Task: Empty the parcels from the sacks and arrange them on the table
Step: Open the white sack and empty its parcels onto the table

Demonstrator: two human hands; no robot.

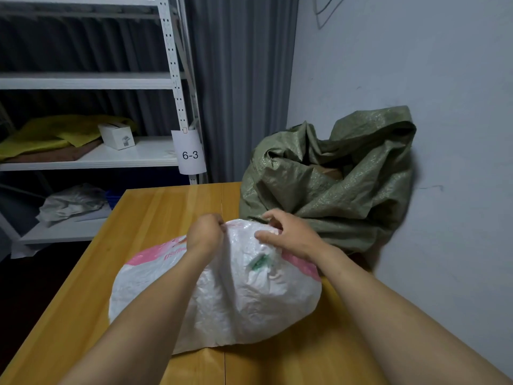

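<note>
A bulging white woven sack [238,295] with pink and green print lies on the wooden table [155,215] in front of me. My left hand [205,234] grips the gathered top of the sack, fingers curled into the cloth. Just right of it, my right hand [288,234] pinches the same bunched top between thumb and fingers. A green woven sack [338,184] stands slumped at the table's far right against the wall, its mouth open, with a brown parcel [329,172] showing inside. The white sack's contents are hidden.
White metal shelving [91,157] stands left of the table, holding a small white box [116,136], yellow and brown cloths and a crumpled grey bag [72,202]. A tag reading 6-3 [190,154] hangs on its post. Grey curtain behind, wall at right.
</note>
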